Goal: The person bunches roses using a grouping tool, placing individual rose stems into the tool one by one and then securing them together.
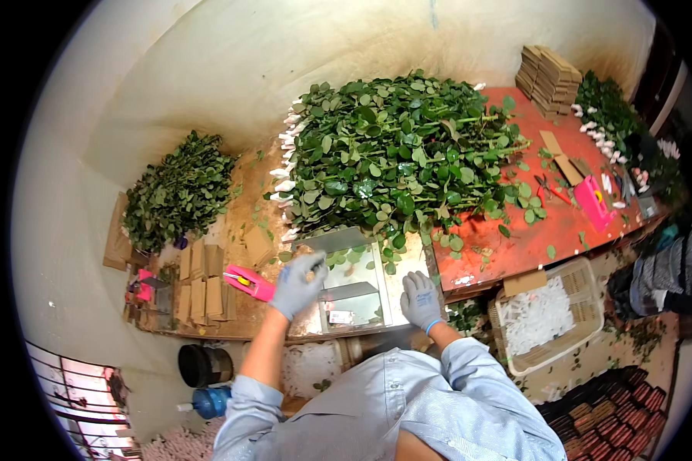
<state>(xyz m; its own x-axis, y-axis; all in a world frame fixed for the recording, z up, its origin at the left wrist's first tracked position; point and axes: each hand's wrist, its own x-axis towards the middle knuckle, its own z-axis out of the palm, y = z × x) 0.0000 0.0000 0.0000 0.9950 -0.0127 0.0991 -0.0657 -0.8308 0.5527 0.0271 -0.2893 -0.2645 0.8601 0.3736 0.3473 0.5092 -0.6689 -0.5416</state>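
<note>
I watch through one fisheye lens worn on the head, tipped steeply down past the light-blue button-up shirt (377,392) to the gloved left hand (298,286) and right hand (421,300) close below, wide enough to take in the worktable (534,223) and the wall (346,46) beyond.

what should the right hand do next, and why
Probably reach forward to the heap of leafy stems: the right hand lies palm down with nothing visible in its grip, the heap is just beyond it, and the metal tray shows loose leaves but no bundle.
</note>
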